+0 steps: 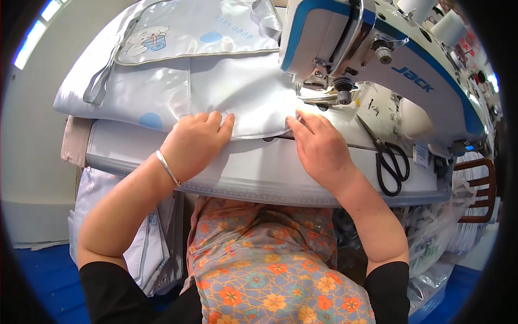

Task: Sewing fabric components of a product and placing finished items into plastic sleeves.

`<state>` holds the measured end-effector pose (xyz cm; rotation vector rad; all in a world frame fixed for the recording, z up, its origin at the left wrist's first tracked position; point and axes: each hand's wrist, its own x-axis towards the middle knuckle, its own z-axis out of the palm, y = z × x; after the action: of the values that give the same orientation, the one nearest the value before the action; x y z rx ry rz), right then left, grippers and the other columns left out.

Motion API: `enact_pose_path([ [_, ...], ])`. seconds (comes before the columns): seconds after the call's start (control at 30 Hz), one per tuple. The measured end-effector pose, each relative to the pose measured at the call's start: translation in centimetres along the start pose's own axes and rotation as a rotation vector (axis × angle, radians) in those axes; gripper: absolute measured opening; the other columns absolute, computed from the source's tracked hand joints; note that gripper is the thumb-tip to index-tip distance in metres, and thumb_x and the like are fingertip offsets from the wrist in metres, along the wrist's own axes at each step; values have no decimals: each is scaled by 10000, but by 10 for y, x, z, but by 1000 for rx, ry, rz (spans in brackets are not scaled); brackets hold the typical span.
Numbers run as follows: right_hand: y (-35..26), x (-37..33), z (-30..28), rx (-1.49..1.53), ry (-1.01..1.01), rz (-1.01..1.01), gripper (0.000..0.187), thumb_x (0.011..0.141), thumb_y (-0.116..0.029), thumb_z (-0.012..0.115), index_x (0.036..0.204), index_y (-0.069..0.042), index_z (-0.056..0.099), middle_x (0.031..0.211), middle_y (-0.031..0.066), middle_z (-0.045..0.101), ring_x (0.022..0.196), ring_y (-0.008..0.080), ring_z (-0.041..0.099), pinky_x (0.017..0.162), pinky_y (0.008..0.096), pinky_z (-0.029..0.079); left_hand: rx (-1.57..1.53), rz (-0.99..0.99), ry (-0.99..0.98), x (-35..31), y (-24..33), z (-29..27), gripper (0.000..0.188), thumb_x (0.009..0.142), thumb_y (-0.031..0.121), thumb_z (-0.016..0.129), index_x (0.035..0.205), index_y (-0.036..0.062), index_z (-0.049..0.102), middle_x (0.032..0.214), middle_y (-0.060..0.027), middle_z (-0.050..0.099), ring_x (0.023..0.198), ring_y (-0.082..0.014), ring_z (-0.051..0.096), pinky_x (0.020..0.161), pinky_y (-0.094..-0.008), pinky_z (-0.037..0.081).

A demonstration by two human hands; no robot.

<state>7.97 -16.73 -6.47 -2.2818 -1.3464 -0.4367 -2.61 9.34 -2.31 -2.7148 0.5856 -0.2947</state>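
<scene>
A pale, shiny piece of white fabric (237, 92) lies across the sewing machine table, its near hem running between my two hands. My left hand (194, 143), with a silver bangle at the wrist, is closed on that hem, its thumb and fingertips pressed together. Closer to the presser foot (321, 100), my right hand (322, 144) pinches the edge of the same fabric. The white and blue sewing machine (318, 40) stands over the fabric's right end. Its needle tip is too small to make out.
Black-handled scissors (393, 167) lie right of my right hand. A printed, piped panel with grey straps (199, 32) rests on the fabric at the back. White thread cones (449, 28) stand at the upper right. A clear ruled strip (237, 189) lines the table's front edge.
</scene>
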Motion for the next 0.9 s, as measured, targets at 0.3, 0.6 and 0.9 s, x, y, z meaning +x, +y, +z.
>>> enact_pose_path([
  [0.3,-1,4,5,-23,15,44,382,846,-6,632,1228,11,619,1203,190,633,1106,354,611,974,415,503,-11,102,-114,13,39,-11,313,788,160,597,1041,-18,641,788,-18,577,687,-168,609,579,-310,489],
  [0.6,6,2,3,51,69,17,315,796,-1,645,1110,15,673,1159,166,667,1059,345,638,933,422,526,-343,-3,-29,70,80,-18,86,773,137,606,835,78,606,772,-62,617,697,-214,650,594,-333,519],
  [0.9,16,12,-2,150,79,23,266,768,29,661,1032,1,678,1103,147,664,1055,343,625,926,414,520,-731,-136,126,96,37,-11,97,799,114,580,806,61,661,803,-142,700,790,-341,697,691,-442,555],
])
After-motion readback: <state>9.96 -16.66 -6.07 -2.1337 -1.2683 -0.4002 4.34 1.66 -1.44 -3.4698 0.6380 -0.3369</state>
